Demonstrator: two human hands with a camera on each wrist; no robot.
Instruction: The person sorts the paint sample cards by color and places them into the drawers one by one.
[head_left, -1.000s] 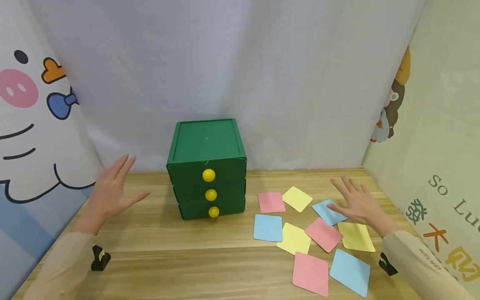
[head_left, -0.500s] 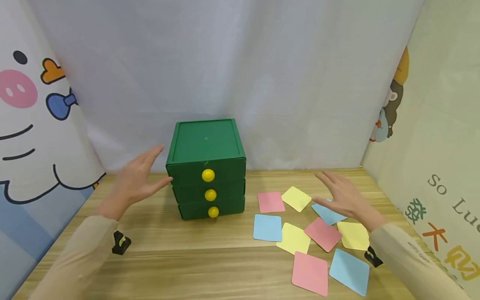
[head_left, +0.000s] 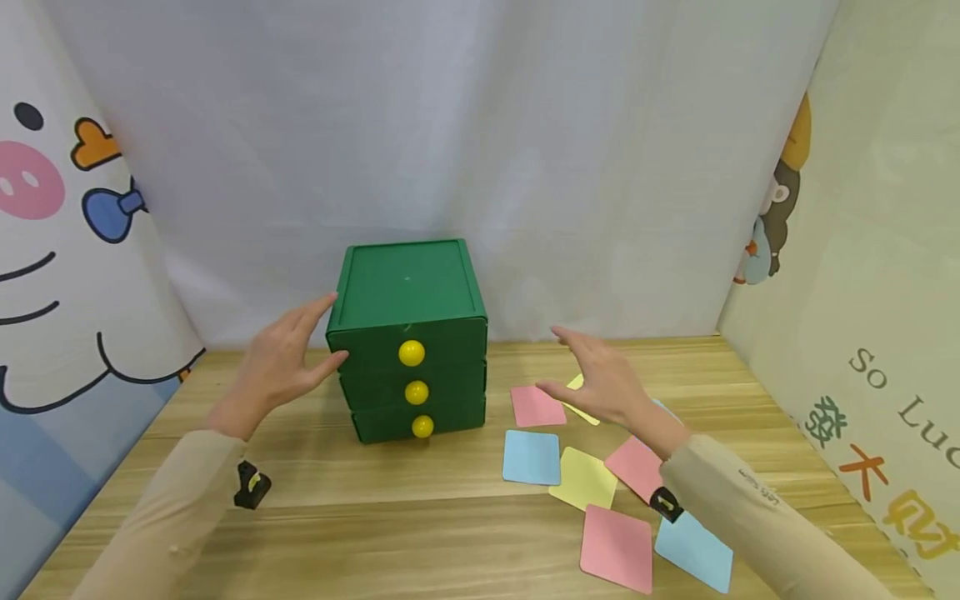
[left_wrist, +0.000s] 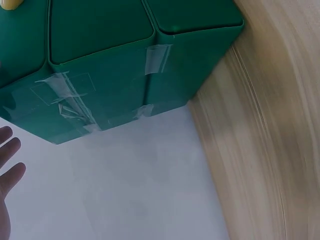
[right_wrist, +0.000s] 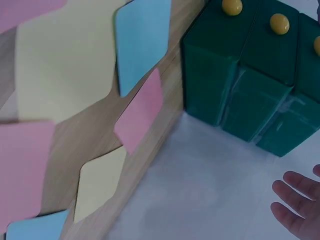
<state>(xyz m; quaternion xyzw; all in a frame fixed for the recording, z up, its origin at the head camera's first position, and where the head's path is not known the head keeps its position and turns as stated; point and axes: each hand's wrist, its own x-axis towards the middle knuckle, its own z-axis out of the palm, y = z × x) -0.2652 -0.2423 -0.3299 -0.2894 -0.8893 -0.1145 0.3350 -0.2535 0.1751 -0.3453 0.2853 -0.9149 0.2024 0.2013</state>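
Note:
A green three-drawer box [head_left: 408, 287] with round yellow knobs stands near the back wall, its drawers pushed in. At its left side is my left hand [head_left: 281, 358], thumb and fingers spread apart. In the head view its fingertips meet the box's left edge; I cannot tell whether they touch. The left wrist view shows fingers [left_wrist: 11, 172] near the box's taped side [left_wrist: 110, 95]. My right hand [head_left: 603, 379] hovers right of the box, above the cards, fingers extended and holding nothing. In the right wrist view its fingers [right_wrist: 295, 200] are apart from the box.
Several square cards lie on the wooden table right of the box: a blue card [head_left: 532, 457], a yellow card [head_left: 583, 478] and a pink card [head_left: 617, 548] among them. My right arm covers some. A white cloth [head_left: 600, 167] hangs behind; printed cloths flank both sides.
My left hand has moved right to the box's side. The right hand has moved left from over the far-right cards toward the box. Box and cards stay in place.

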